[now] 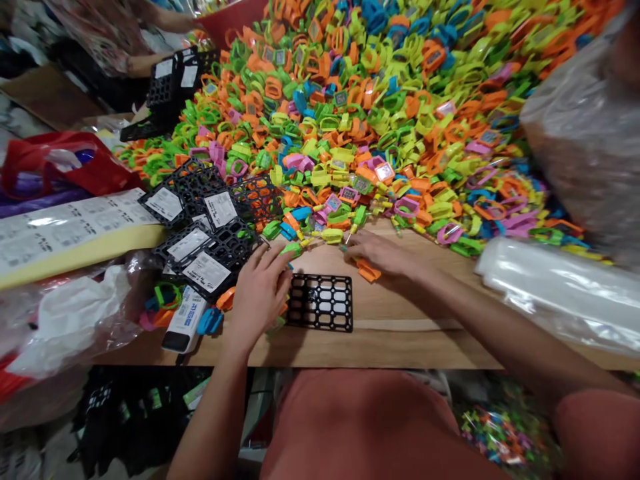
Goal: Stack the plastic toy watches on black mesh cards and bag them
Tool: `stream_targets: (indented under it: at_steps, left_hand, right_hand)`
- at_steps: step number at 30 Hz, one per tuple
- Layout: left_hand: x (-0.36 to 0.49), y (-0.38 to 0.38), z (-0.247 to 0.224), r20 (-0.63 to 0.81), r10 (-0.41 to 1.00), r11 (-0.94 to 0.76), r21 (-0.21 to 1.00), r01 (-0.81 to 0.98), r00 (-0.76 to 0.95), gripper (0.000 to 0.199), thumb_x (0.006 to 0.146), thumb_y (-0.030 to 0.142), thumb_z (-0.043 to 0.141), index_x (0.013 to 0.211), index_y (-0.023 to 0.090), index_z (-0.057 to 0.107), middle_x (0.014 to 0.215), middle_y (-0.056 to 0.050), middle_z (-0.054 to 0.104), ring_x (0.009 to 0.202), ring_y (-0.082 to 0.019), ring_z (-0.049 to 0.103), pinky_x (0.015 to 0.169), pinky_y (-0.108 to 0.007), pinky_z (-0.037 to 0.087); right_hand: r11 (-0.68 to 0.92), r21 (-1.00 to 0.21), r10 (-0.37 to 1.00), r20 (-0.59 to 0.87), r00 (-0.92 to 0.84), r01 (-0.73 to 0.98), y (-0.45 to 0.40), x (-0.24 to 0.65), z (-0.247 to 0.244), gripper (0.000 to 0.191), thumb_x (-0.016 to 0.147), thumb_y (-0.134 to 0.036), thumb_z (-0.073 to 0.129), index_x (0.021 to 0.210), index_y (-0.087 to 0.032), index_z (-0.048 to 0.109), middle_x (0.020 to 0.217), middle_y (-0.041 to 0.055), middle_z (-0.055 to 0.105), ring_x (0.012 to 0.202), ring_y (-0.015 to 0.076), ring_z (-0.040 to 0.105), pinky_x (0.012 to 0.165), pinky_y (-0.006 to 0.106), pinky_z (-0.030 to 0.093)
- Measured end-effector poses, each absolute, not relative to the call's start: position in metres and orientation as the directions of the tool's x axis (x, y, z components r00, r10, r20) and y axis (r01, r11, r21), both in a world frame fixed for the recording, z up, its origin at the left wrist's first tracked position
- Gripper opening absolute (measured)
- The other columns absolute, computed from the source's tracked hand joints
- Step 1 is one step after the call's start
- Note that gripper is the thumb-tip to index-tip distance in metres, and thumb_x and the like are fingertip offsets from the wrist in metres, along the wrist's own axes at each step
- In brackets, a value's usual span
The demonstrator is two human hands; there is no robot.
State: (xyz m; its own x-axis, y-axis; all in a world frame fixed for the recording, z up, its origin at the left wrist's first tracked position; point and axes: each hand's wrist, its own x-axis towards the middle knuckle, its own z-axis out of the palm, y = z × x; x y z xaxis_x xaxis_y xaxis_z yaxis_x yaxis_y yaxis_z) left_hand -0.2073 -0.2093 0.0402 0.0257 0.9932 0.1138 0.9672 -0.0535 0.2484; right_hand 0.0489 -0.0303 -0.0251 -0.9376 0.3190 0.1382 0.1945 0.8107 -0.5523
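A black plastic grid tray [327,303] lies flat near the table's front edge. My left hand [261,288] rests over its left side, fingers stretched forward and slightly apart. Bits of blue, orange and green plastic show beside and under that hand; its palm hides the rest. To the right of the tray, my right hand [377,255] is closed with bent fingers. An orange toy watch [369,269] sticks out beneath it. Just beyond both hands, a large heap of colourful toy watches [345,133] begins.
Labelled black grid trays [207,272] are stacked at left, near a white-and-blue box [184,323]. Printed sticker sheets [75,230] and a red bag [70,163] lie farther left. Clear plastic bags [560,293] are at right. Another person's arm [145,65] is at upper left.
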Motion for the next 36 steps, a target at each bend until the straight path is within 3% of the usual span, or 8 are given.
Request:
stream_targets:
  at_steps: [6,12,16,21,27,32,36]
  left_hand:
    - [-0.202,-0.219,0.051,0.098,0.989,0.079,0.27,0.96,-0.109,0.047,0.108,0.041,0.039,0.149,0.022,0.052,0.166,-0.009,0.04,0.157,-0.036,0.027,0.122,-0.068,0.027]
    - [-0.194,-0.233,0.047,0.049,0.995,0.076,0.223,0.972,-0.089,0.053,0.11,0.042,0.03,0.156,0.018,0.043,0.169,-0.009,0.033,0.159,-0.029,0.025,0.129,-0.054,0.022]
    - [-0.193,-0.23,0.04,0.048,0.994,0.087,0.18,0.98,-0.097,0.054,0.11,0.037,0.028,0.16,0.016,0.036,0.169,-0.009,0.033,0.158,-0.026,0.027,0.129,-0.05,0.022]
    - [-0.19,-0.229,0.042,0.039,0.994,0.093,0.179,0.979,-0.102,0.054,0.11,0.032,0.024,0.159,0.015,0.037,0.169,-0.008,0.033,0.159,-0.026,0.027,0.129,-0.051,0.022]
    - [-0.191,-0.232,0.045,0.033,0.995,0.084,0.211,0.974,-0.093,0.056,0.11,0.038,0.022,0.16,0.016,0.035,0.17,-0.008,0.03,0.159,-0.025,0.025,0.128,-0.052,0.023]
    - [-0.192,-0.232,0.051,-0.008,0.999,0.041,0.252,0.967,-0.041,0.066,0.109,0.053,0.02,0.16,0.014,0.035,0.17,-0.011,0.028,0.16,-0.028,0.023,0.129,-0.055,0.019]
    - [-0.189,-0.231,0.046,0.043,0.997,0.055,0.199,0.978,-0.065,0.067,0.107,0.055,0.03,0.158,0.013,0.039,0.169,-0.014,0.031,0.159,-0.032,0.026,0.127,-0.058,0.024]
  right_hand:
    - [0.619,-0.745,0.468,0.094,-0.879,0.25,-0.048,0.065,-0.034,0.025,0.097,-0.022,0.055,0.108,-0.024,0.078,0.097,0.0071,0.061,0.09,0.0229,0.058,0.082,0.035,0.047]
    - [0.443,-0.893,0.513,0.176,-0.84,0.083,-0.127,0.023,-0.037,0.023,0.103,-0.027,0.053,0.111,-0.022,0.074,0.101,0.0079,0.063,0.098,0.0238,0.06,0.09,0.037,0.048]
    - [0.339,-0.938,0.506,0.116,-0.855,0.073,-0.165,-0.008,-0.047,0.015,0.1,-0.021,0.053,0.102,-0.019,0.068,0.093,0.0057,0.069,0.085,0.021,0.062,0.08,0.032,0.048]
    - [0.394,-0.914,0.516,0.136,-0.846,0.094,-0.176,-0.021,-0.058,0.016,0.094,-0.011,0.051,0.095,-0.02,0.064,0.085,0.0041,0.069,0.075,0.0195,0.062,0.072,0.029,0.047]
    - [0.634,-0.773,0.443,0.384,-0.81,-0.021,-0.185,-0.018,-0.079,0.033,0.086,0.001,0.041,0.104,-0.02,0.059,0.096,0.0116,0.069,0.09,0.0248,0.062,0.082,0.037,0.053]
    - [0.664,-0.74,0.375,0.213,-0.902,0.101,-0.191,-0.029,-0.07,0.039,0.085,0.002,0.042,0.114,-0.015,0.062,0.108,0.0153,0.071,0.099,0.0255,0.065,0.089,0.039,0.054]
    - [0.535,-0.839,0.306,0.089,-0.948,0.094,-0.17,-0.027,-0.046,0.031,0.09,-0.002,0.05,0.111,-0.016,0.069,0.106,0.0112,0.074,0.094,0.0221,0.068,0.087,0.034,0.054]
